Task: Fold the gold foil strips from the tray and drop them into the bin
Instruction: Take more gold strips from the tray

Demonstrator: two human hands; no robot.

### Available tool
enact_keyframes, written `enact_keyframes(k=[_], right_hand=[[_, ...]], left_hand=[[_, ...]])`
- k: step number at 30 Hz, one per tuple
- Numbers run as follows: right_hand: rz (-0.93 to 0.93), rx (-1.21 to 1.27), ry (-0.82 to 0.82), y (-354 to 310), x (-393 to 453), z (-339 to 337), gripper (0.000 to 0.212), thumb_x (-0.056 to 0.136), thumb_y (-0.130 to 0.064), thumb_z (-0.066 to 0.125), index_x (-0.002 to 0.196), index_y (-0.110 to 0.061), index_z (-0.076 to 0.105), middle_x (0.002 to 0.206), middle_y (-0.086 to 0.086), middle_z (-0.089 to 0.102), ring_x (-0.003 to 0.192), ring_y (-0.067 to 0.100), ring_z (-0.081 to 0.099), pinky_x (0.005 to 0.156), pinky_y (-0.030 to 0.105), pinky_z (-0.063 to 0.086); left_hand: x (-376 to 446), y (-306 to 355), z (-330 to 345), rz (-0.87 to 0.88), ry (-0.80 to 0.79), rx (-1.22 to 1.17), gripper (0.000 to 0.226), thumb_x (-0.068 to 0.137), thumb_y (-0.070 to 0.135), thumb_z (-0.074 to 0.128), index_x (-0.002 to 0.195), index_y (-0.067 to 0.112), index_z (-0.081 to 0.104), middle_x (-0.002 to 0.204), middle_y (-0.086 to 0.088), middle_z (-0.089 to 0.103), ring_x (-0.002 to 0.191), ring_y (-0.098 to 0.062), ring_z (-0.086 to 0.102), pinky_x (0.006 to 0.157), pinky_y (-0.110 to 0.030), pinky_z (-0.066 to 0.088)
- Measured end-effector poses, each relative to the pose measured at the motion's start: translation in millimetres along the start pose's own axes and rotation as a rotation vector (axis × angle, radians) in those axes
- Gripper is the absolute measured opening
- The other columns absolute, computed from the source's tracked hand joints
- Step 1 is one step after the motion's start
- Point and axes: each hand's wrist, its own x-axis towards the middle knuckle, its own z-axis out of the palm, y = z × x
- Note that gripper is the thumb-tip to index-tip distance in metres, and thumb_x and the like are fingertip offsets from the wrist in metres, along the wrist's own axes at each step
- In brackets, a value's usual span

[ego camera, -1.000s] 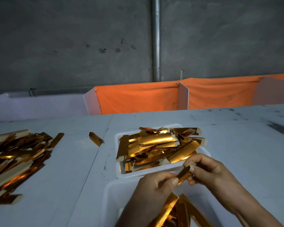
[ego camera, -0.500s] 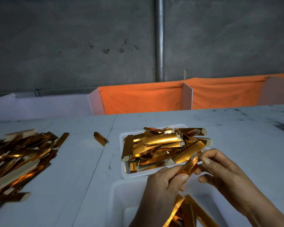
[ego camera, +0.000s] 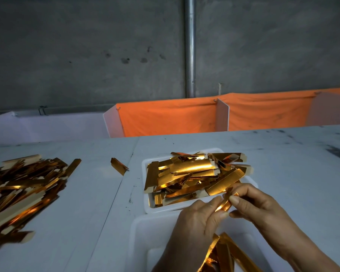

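Grey table [ego camera: 283,173] carries the white tray [ego camera: 145,163]. Just in front of the tray, above the bin [ego camera: 145,232], left hand [ego camera: 196,218] and right hand [ego camera: 253,205] both pinch one gold foil strip [ego camera: 223,205].

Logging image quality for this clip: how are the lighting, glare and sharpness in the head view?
Head view: dim overall; bright glare on the gold strips in the tray; the pile on the left looks slightly smeared; both hands, left and right, read clearly on the held strip; wide-angle bending toward the edges.
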Motion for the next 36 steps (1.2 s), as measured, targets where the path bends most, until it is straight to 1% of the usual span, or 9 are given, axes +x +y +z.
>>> enact_keyframes(k=[5,8,14,20,25,28,30,33,36], right_hand=[[0.004,0.024,-0.011,-1.3,-0.9,0.9,0.020,0.072,-0.029,0.064,0.076,-0.010,0.070,0.096,0.000,0.066,0.088,0.017,0.066,0.067,0.022,0.055],[-0.008,0.013,0.005,-0.9,-1.4,2.2,0.020,0.072,-0.029,0.064,0.075,-0.010,0.071,0.095,-0.002,0.066,0.086,0.016,0.066,0.066,0.021,0.054],[0.010,0.024,0.011,2.5,0.3,4.6,0.018,0.073,-0.030,0.064,0.076,-0.013,0.069,0.092,-0.002,0.068,0.084,0.016,0.067,0.065,0.022,0.056],[0.059,0.132,0.037,3.6,1.8,2.4,0.023,0.073,-0.024,0.069,0.091,-0.012,0.063,0.083,0.012,0.067,0.073,0.026,0.068,0.063,0.030,0.056],[0.049,0.128,-0.023,-0.9,0.4,0.5,0.018,0.073,-0.028,0.068,0.090,-0.020,0.069,0.074,0.004,0.064,0.070,0.022,0.066,0.064,0.029,0.055],[0.060,0.102,-0.018,-2.0,-0.3,0.1,0.018,0.072,-0.031,0.069,0.080,-0.015,0.069,0.071,0.005,0.064,0.067,0.022,0.065,0.065,0.029,0.055],[0.071,0.087,0.007,-2.4,-0.4,0.5,0.020,0.070,-0.034,0.070,0.077,-0.015,0.069,0.072,0.007,0.065,0.067,0.023,0.066,0.065,0.028,0.055],[0.087,0.074,0.034,-2.6,-0.2,2.3,0.016,0.071,-0.032,0.069,0.075,-0.017,0.069,0.071,0.005,0.066,0.067,0.024,0.067,0.064,0.028,0.055],[0.108,0.068,0.071,-1.1,0.3,5.3,0.016,0.071,-0.032,0.068,0.073,-0.017,0.068,0.067,0.002,0.063,0.068,0.022,0.068,0.062,0.025,0.055]], left_hand=[[1.2,-3.0,3.0,0.046,-0.025,0.068,0.044,0.099,0.044,0.025,0.142,0.039,0.033,0.122,0.008,0.051,0.102,0.003,0.046,0.079,-0.005,0.034],[1.7,-5.3,3.8,0.043,0.003,0.025,0.041,0.099,0.044,0.030,0.140,0.042,0.036,0.110,0.011,0.053,0.090,0.001,0.050,0.076,-0.011,0.039],[1.9,-9.3,4.0,0.066,0.029,0.004,0.039,0.099,0.043,0.036,0.137,0.044,0.039,0.099,0.016,0.048,0.078,0.002,0.048,0.066,-0.004,0.036],[0.7,-5.5,-0.2,0.064,-0.088,-0.095,0.036,0.095,0.042,0.048,0.130,0.037,0.050,0.073,0.033,0.049,0.070,0.010,0.053,0.062,-0.006,0.040],[-0.9,-4.2,-1.9,-0.013,-0.083,-0.154,0.042,0.092,0.050,0.048,0.133,0.045,0.036,0.082,0.018,0.058,0.062,0.001,0.059,0.060,-0.012,0.046],[-1.5,-4.3,-2.9,0.029,-0.036,-0.072,0.044,0.092,0.049,0.048,0.134,0.040,0.036,0.110,0.013,0.061,0.085,-0.001,0.063,0.072,-0.012,0.051],[-2.5,-3.0,-2.8,0.183,0.027,0.112,0.042,0.093,0.045,0.051,0.133,0.035,0.045,0.120,0.011,0.061,0.101,0.000,0.060,0.080,-0.010,0.048],[1.9,-7.9,-0.2,0.408,0.126,0.483,0.035,0.078,0.032,0.067,0.110,0.020,0.070,0.092,0.007,0.072,0.078,-0.002,0.068,0.059,-0.011,0.053],[5.2,-9.1,5.4,0.356,0.173,0.586,0.045,0.062,0.034,0.087,0.103,0.021,0.074,0.084,0.010,0.073,0.073,-0.002,0.068,0.058,-0.015,0.054]])
